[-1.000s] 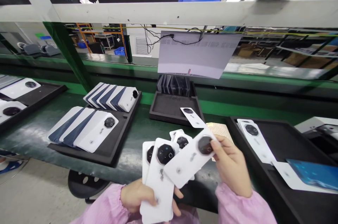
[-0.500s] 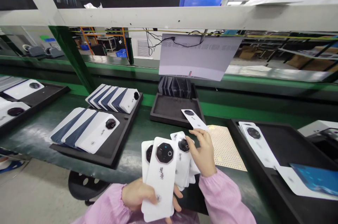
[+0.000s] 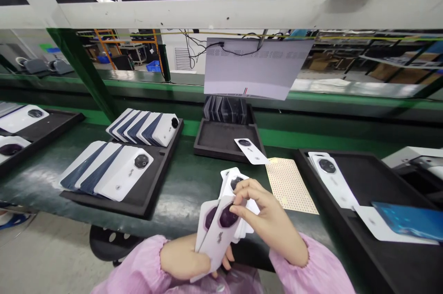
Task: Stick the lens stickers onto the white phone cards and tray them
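My left hand (image 3: 185,259) grips the lower ends of two white phone back covers (image 3: 216,234) with dark octagonal camera rings, held tilted in front of me. My right hand (image 3: 268,218) reaches over from the right and pinches the top of the front cover by its camera ring. Behind the hands a small pile of more white covers (image 3: 235,178) lies on the green bench (image 3: 180,183). Both sleeves are pink.
A black tray (image 3: 152,183) at left holds two rows of leaning white covers. A smaller black tray (image 3: 221,139) sits behind, with one white cover (image 3: 251,151) on its corner. A perforated yellow sheet (image 3: 289,185) lies to the right, beside another black tray (image 3: 374,178) with covers and a blue film.
My right hand laid its cover on the pile and came back to the covers in my left hand, now pinching the front one. The left hand tilted its covers.
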Available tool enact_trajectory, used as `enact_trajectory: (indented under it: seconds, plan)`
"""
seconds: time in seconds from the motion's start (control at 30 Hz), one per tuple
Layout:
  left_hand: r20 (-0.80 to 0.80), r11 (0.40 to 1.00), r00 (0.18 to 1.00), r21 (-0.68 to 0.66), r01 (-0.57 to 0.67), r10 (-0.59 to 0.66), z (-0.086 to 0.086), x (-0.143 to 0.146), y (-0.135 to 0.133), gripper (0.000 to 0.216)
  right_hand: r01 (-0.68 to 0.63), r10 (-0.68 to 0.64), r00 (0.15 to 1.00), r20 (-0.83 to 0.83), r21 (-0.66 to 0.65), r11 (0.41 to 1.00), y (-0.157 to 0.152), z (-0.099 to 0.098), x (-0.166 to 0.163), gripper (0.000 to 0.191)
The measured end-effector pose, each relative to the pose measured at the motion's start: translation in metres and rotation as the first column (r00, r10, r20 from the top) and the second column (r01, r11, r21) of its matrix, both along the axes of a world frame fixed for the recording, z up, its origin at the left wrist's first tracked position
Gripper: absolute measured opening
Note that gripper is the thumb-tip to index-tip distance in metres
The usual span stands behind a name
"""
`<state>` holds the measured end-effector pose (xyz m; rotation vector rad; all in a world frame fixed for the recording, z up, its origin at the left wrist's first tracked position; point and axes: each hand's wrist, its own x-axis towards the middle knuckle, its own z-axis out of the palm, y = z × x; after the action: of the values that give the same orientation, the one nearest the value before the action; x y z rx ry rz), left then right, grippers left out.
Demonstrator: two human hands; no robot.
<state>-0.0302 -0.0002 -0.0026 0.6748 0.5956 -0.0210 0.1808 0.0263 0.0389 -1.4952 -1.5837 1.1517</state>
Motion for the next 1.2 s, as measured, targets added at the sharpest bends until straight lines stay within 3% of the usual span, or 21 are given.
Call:
enact_trajectory:
  seconds: [0.1,0.17,0.23,0.3,0.4,0.5,0.93,1.2]
  plan:
    - [0.011,0.984,0.995,-0.145,-0.099,0.102,0.012,0.009,0.003,0.053,0.013,-0.059,0.987,0.15,0.294,0.956,-0.007,0.002,-0.007,0.011]
    - [0.063,0.959,0.983,-0.239,-0.154,0.174,0.021,0.015,0.005,0.052,-0.058,-0.07,0.97,0.232,0.503,0.863,-0.016,0.003,-0.014,0.015]
    - [0.078,0.947,0.974,-0.262,-0.186,0.213,0.026,0.016,0.005,0.048,-0.172,0.009,0.964,0.267,0.593,0.787,-0.023,0.005,-0.018,0.017]
    - [0.053,0.957,0.975,-0.209,-0.199,0.215,0.027,0.014,0.005,0.044,-0.237,0.067,0.956,0.286,0.615,0.752,-0.029,0.01,-0.018,0.017]
    - [0.04,0.976,0.982,-0.125,-0.179,0.186,0.023,0.01,0.002,0.041,-0.264,0.054,0.943,0.328,0.643,0.719,-0.031,0.022,-0.014,0.018]
    - [0.077,0.981,0.985,-0.125,-0.147,0.157,0.021,0.01,0.001,0.04,-0.275,0.046,0.939,0.342,0.66,0.699,-0.031,0.032,-0.011,0.022]
    - [0.143,0.995,0.986,-0.048,-0.083,0.089,0.027,0.011,0.005,0.036,-0.293,0.079,0.939,0.335,0.66,0.692,-0.032,0.032,-0.009,0.019]
    - [0.172,0.994,0.98,-0.071,-0.085,0.097,0.027,0.011,0.004,0.037,-0.285,0.056,0.939,0.339,0.674,0.682,-0.03,0.035,-0.008,0.012]
